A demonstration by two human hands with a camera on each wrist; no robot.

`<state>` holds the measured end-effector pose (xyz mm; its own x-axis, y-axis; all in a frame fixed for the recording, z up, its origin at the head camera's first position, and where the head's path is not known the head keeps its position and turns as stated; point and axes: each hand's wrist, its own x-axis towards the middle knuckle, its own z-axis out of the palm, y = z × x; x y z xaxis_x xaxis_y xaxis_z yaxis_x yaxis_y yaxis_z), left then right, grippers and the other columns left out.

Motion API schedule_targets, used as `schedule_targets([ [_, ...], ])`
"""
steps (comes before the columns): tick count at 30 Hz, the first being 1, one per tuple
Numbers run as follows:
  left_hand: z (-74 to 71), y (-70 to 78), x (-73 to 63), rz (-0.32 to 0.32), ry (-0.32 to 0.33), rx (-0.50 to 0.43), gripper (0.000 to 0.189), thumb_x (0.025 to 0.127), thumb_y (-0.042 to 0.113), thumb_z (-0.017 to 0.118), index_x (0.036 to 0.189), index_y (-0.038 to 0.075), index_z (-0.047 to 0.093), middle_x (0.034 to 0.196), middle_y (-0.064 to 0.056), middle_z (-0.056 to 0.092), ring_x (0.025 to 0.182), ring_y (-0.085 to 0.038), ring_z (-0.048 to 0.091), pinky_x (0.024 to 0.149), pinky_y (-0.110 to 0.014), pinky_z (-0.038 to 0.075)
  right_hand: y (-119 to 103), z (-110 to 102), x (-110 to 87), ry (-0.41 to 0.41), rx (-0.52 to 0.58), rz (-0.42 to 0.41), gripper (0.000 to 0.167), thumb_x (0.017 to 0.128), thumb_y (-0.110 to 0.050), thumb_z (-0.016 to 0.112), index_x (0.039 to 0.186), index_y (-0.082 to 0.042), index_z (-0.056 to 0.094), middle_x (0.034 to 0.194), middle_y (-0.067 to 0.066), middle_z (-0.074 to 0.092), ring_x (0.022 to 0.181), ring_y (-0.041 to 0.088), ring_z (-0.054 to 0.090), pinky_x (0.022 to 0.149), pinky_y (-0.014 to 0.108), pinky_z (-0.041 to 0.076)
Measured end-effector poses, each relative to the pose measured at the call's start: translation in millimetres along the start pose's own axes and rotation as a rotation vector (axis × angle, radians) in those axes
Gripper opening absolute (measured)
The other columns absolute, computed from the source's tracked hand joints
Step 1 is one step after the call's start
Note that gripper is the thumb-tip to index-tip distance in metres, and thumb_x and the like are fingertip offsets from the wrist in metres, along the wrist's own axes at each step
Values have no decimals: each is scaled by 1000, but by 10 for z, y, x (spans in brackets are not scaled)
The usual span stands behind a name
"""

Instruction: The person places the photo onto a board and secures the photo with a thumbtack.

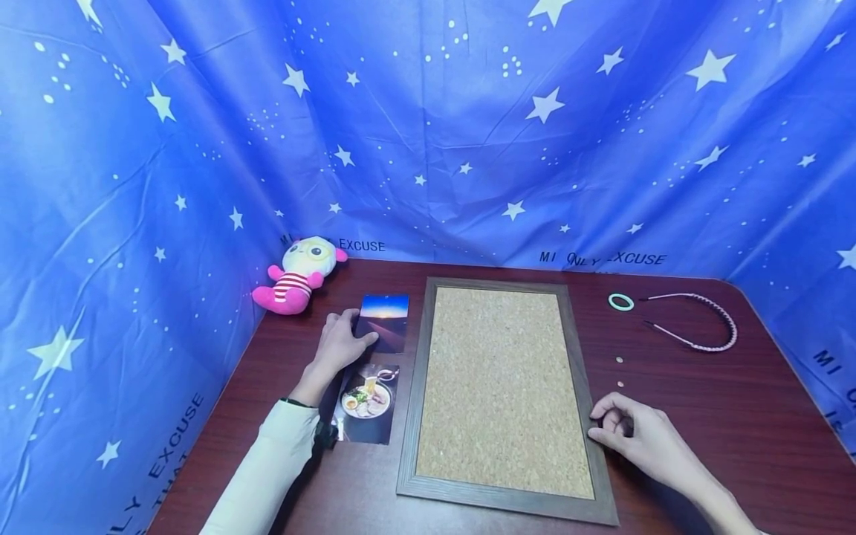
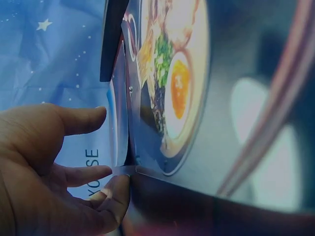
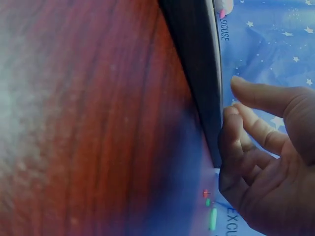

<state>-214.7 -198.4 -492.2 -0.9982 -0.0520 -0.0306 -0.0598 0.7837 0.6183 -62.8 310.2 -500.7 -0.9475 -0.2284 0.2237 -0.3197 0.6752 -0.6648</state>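
Note:
In the head view my left hand is at the left edge of a sunset photo, thumb by its lower left corner. The left wrist view shows this hand with thumb and fingers apart beside the photo's edge. Just below lies a ramen photo, with the left wrist over its left side. My right hand, fingers loosely bent, rests by the right side of a cork board's dark wooden frame. In the right wrist view the fingertips are right at the frame's edge, with nothing held between them.
Two small push pins lie right of the board. Beyond them are a mint-green ring and a beaded headband. A pink-and-white plush toy sits at the back left. Blue star-printed curtains enclose the dark red table.

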Motion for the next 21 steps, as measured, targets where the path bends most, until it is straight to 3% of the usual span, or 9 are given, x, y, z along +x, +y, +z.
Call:
schedule_targets([
  [10,203,-270,230,18,63,19,75,92,36,89,151,-1,61,135,-32,57,111,-56,65,96,-70,53,185,1,-3,-160,233,62,23,93,2,84,106,-9,67,80,-11,58,65,2,60,58,24,48],
  [17,233,-295,260,13,79,20,76,89,27,92,151,-3,60,136,-33,57,113,-59,63,99,-72,52,192,10,7,-186,230,63,23,95,-1,84,107,-11,67,81,-10,58,66,2,60,59,25,49],
  [21,221,-296,278,27,90,-1,77,83,20,96,147,-6,62,126,-31,63,114,-53,61,102,-69,50,187,21,6,-173,217,69,23,94,1,84,106,-10,67,81,-9,58,67,2,59,59,25,48],
])
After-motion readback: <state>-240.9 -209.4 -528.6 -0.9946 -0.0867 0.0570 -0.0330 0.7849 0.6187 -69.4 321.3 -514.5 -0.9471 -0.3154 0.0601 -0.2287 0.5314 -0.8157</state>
